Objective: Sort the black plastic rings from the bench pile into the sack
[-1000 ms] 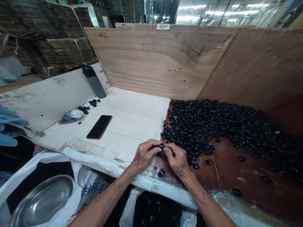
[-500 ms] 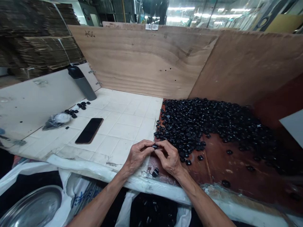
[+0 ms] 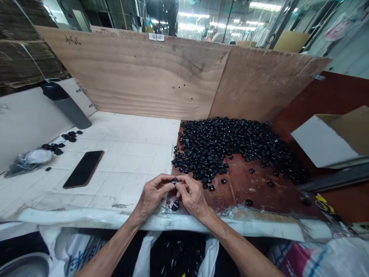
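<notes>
Between the fingertips of both hands is a small black plastic part [image 3: 174, 181], knob- or cap-like; its exact kind is too small to tell. My left hand [image 3: 154, 193] pinches it from the left, thumb and forefinger closed. From the other side my right hand [image 3: 191, 195] grips it with thumb and fingers. Just below them, another black part [image 3: 175, 205] lies near the table's front edge. A big pile of similar black parts [image 3: 227, 142] spreads behind and to the right of my hands on the reddish-brown surface [image 3: 242, 181].
On the white left half lie a phone [image 3: 83, 169], a plastic bag [image 3: 29, 161], loose black pieces and a leaning grey bottle [image 3: 67, 105]. Wooden boards [image 3: 138, 73] wall the back. Rightward are a white box [image 3: 323, 140] and yellow-handled scissors [image 3: 325, 204]. An open sack [image 3: 175, 254] holds black parts below.
The view has swung to the right, bringing the box and scissors into sight. Both hands still hold the small black part at nearly the same spot on the table.
</notes>
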Demonstrator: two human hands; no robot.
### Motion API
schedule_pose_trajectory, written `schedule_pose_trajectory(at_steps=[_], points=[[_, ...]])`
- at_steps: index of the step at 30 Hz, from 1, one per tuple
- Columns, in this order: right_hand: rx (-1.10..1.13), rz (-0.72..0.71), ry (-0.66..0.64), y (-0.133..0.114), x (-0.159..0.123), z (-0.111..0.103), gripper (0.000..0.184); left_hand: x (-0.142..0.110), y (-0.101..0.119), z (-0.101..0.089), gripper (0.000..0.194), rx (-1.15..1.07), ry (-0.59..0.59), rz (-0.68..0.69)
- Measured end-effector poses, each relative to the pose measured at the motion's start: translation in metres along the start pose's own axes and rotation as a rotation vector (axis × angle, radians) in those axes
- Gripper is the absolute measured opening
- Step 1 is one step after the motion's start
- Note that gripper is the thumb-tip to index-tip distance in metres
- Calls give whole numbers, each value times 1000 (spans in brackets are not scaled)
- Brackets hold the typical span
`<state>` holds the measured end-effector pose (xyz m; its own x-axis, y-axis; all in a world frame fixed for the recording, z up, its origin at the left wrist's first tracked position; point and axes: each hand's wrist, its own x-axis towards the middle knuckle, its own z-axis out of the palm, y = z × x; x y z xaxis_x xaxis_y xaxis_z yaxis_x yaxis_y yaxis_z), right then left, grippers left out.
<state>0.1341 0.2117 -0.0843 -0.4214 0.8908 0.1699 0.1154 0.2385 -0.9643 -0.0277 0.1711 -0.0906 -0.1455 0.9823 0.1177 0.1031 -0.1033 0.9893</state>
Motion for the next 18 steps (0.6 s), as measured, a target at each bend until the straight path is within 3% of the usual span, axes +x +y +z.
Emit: schedule_pose_trajectory(at_steps=[2, 6, 8, 10, 14, 18], points=[[70, 79, 15, 0, -4, 1, 17, -3, -5, 2, 21, 44, 21, 66], [334, 293, 6, -2, -8, 3, 22, -9, -9, 3, 17, 245, 23, 370], [354, 356, -37, -4, -9, -1, 25, -11, -6, 3, 17, 287, 1, 452], [226, 316, -69, -4, -10, -7, 27, -12, -1, 2, 17, 305, -50, 430], [-214, 82, -49, 3, -18, -17, 20, -17, 6, 3, 22, 349, -195, 211], [-320, 21, -156, 10, -32, -18, 15, -29, 12, 8, 24, 369, -281, 136]])
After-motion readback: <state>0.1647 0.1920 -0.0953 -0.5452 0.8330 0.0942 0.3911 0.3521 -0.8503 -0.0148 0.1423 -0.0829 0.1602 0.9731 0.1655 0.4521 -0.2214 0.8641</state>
